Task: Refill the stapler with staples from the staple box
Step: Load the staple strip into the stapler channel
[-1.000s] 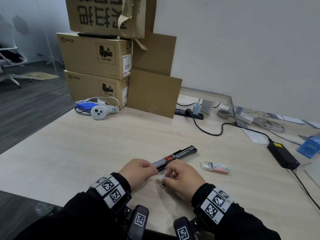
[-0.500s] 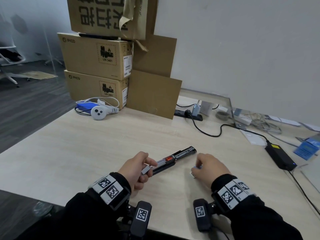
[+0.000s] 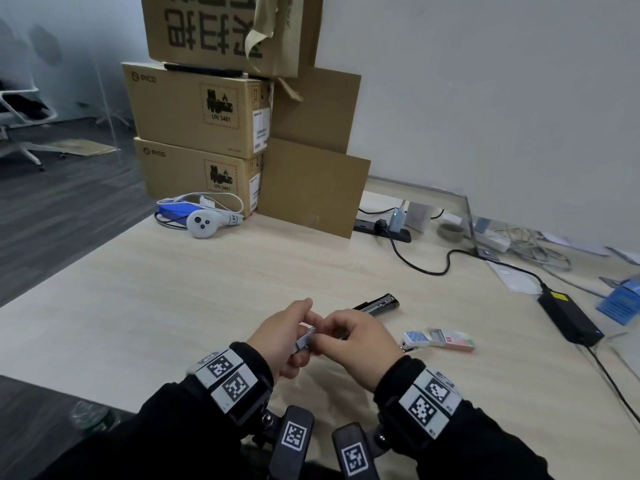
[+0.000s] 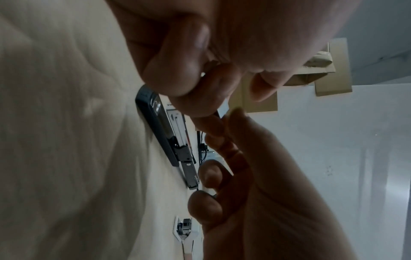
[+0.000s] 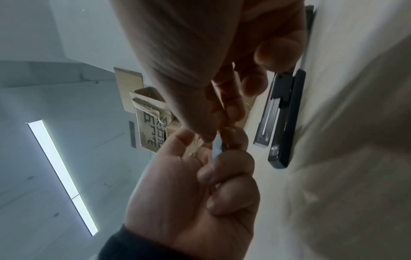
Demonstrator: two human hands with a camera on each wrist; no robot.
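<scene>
Both hands back together near the bench's front edge — my left hand (image 3: 282, 336) and right hand (image 3: 360, 344) pinching the thin grey staple strip (image 3: 306, 337), long black stapler (image 3: 377, 304) lying open behind — loading comes next.

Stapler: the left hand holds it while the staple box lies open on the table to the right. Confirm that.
Not quite: no hand holds the stapler. In the head view it lies on the table just beyond the hands. The left hand pinches a small grey strip together with the right hand. The staple box does lie open on the table to the right.
</scene>
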